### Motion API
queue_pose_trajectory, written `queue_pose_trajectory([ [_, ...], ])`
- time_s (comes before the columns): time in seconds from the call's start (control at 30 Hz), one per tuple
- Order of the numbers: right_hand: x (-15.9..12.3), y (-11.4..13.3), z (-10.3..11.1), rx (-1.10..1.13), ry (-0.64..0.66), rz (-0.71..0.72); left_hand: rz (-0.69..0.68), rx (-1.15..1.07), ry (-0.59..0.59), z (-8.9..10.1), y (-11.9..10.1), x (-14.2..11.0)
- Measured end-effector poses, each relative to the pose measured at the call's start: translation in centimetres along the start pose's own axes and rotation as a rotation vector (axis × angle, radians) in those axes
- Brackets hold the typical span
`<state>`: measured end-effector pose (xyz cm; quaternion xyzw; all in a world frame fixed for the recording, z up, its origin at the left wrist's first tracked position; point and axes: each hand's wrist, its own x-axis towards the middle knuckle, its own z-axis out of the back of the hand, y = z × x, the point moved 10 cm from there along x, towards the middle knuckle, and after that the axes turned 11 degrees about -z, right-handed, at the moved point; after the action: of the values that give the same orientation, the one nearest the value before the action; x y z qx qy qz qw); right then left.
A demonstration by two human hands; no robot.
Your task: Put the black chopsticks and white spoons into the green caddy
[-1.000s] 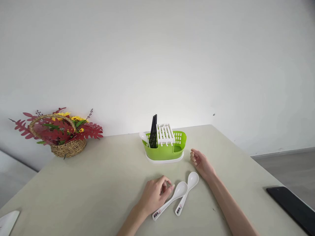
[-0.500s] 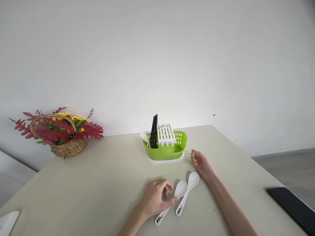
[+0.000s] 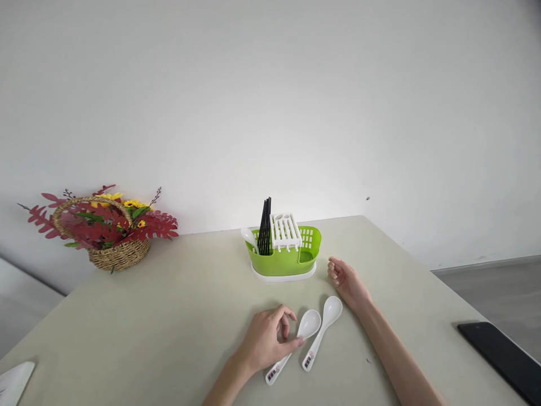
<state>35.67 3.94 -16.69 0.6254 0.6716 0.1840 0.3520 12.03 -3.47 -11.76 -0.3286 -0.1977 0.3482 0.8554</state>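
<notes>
Two white spoons lie on the table in front of me, bowls pointing away. My left hand [image 3: 270, 341] is beside the left spoon [image 3: 310, 323], its thumb across the spoon's neck and its bent fingers apart from the thumb. The right spoon [image 3: 332, 309] lies just beside it, untouched. Loosely curled, my right hand [image 3: 346, 282] rests on its side on the table, holding nothing. Beyond both hands stands a green cutlery basket [image 3: 281, 265] on a white base. It holds black chopsticks [image 3: 264, 228], another white spoon [image 3: 248, 237] and a white slotted rack [image 3: 286, 231].
At the back left, a wicker basket [image 3: 120, 256] of artificial red leaves and yellow flowers stands by the wall. A black phone [image 3: 499, 355] lies near the right edge of the table [image 3: 169, 321]. Part of a white object [image 3: 16, 383] shows at the lower left.
The left spoon has shifted slightly left, so a gap shows between the two spoons. My left thumb has moved a little left with it. My right hand stays put.
</notes>
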Motion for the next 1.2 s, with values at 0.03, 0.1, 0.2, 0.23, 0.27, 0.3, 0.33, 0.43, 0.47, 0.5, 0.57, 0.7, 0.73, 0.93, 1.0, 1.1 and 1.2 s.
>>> queue_pose_trajectory([
  [0.03, 0.0, 0.0, 0.0, -0.002, -0.001, 0.001, 0.0, -0.001, -0.005, 0.0, 0.0, 0.0],
  [0.1, 0.0, 0.0, -0.1, -0.004, 0.001, 0.003, -0.001, -0.001, -0.013, 0.1, 0.1, -0.1],
  [0.2, -0.1, 0.0, -0.2, -0.002, 0.009, 0.004, 0.002, -0.005, -0.015, 0.0, 0.2, -0.1],
  [0.23, -0.1, 0.0, -0.2, 0.0, 0.011, 0.005, 0.003, -0.008, -0.014, 0.0, 0.2, -0.1],
  [0.27, -0.1, 0.0, -0.2, 0.002, 0.013, 0.007, 0.004, -0.01, -0.013, 0.0, 0.2, -0.1],
  [0.3, -0.1, 0.0, -0.2, 0.004, 0.015, 0.008, 0.003, -0.013, -0.012, -0.1, 0.3, -0.1],
  [0.33, -0.1, 0.0, -0.2, 0.005, 0.017, 0.008, 0.0, -0.015, -0.013, 0.0, 0.3, -0.1],
  [0.43, -0.1, 0.0, -0.2, 0.005, 0.017, 0.006, -0.006, -0.015, -0.036, 0.2, 0.3, -0.1],
  [0.47, -0.1, 0.0, -0.2, 0.004, 0.015, 0.005, -0.007, -0.014, -0.048, 0.4, 0.3, -0.2],
  [0.5, -0.1, 0.0, -0.2, 0.003, 0.014, 0.005, -0.007, -0.015, -0.061, 0.5, 0.3, -0.2],
  [0.57, -0.1, 0.0, -0.2, 0.0, 0.011, 0.005, -0.005, -0.015, -0.074, 0.7, 0.2, -0.3],
  [0.7, -0.1, 0.0, -0.3, -0.008, 0.009, 0.004, 0.0, 0.016, -0.092, 1.1, 0.1, -0.4],
  [0.73, -0.1, 0.0, -0.3, -0.01, 0.007, 0.005, 0.002, 0.023, -0.097, 1.1, 0.0, -0.4],
  [0.93, -0.1, 0.0, -0.1, -0.018, -0.001, 0.011, 0.005, 0.011, -0.085, 1.0, 0.1, -0.4],
  [1.0, 0.0, 0.0, -0.1, -0.017, 0.0, 0.011, 0.002, 0.007, -0.08, 0.9, 0.2, -0.4],
  [1.1, 0.0, 0.0, -0.1, -0.012, 0.004, 0.014, -0.007, 0.007, -0.083, 0.8, 0.5, -0.3],
  [1.2, -0.1, 0.0, -0.1, -0.015, 0.006, 0.02, -0.015, -0.01, -0.105, 0.8, 0.8, -0.4],
])
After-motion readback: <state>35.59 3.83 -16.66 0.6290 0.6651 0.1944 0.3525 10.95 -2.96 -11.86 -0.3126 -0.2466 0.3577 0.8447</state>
